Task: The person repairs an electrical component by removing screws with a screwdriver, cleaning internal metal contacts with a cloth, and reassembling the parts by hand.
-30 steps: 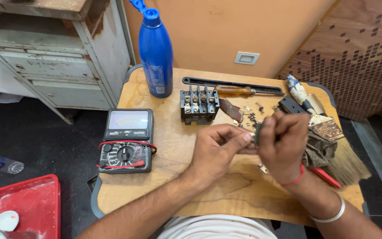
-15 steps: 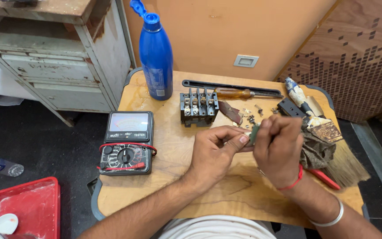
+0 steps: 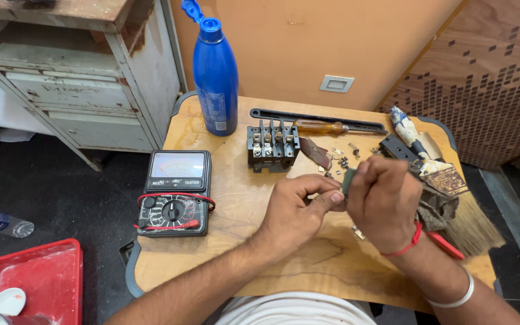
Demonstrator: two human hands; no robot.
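Both hands are meeting over the middle of the counter (image 3: 224, 253): right hand (image 3: 383, 204) is pinching a small grey-green piece (image 3: 348, 180), left hand (image 3: 293, 210) is pressing fingertips together against it. Looks mid-job, since the black terminal block (image 3: 272, 146) and tiny loose metal bits (image 3: 341, 157) are sitting apart behind them.

Both hands meet over the wooden worktop (image 3: 224, 253), just in front of the black terminal block (image 3: 272, 146). The left hand (image 3: 296, 210) and right hand (image 3: 383, 201) pinch a small grey-green piece (image 3: 348, 179) between fingertips. A black multimeter (image 3: 176, 191) lies left of the block.
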